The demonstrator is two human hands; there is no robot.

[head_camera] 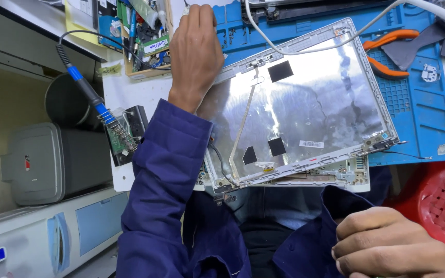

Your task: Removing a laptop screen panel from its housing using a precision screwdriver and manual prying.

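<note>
Reaching across the worktop (130, 92) in the head view, the left hand (195, 51) stretches to the far edge above the upper left corner of the laptop lid shell (315, 103), near a small wooden tray of parts (148, 46). Its back faces the camera and its fingers (199, 18) curl away, so I cannot tell whether they pinch anything. The right hand (387, 244) rests low near the lap, fingers folded loosely into a fist, apparently holding nothing.

The lid shell lies foil side up, tilted, partly on the blue repair mat (413, 103) and overhanging the near edge of the worktop towards the lap. With neither hand steadying it, the blue sleeve (171, 154) could nudge it so it slides off. A thin white cable (305, 49) crosses its top edge and a loose dark wire (408, 153) trails from the right hinge; either could snag and tear if the shell shifts.

A soldering iron (86, 90) sits in its spring stand just left of the sleeve; if hot, brushing it risks a burn or scorched fabric. Orange-handled pliers (387, 51) lie beyond the shell.
</note>
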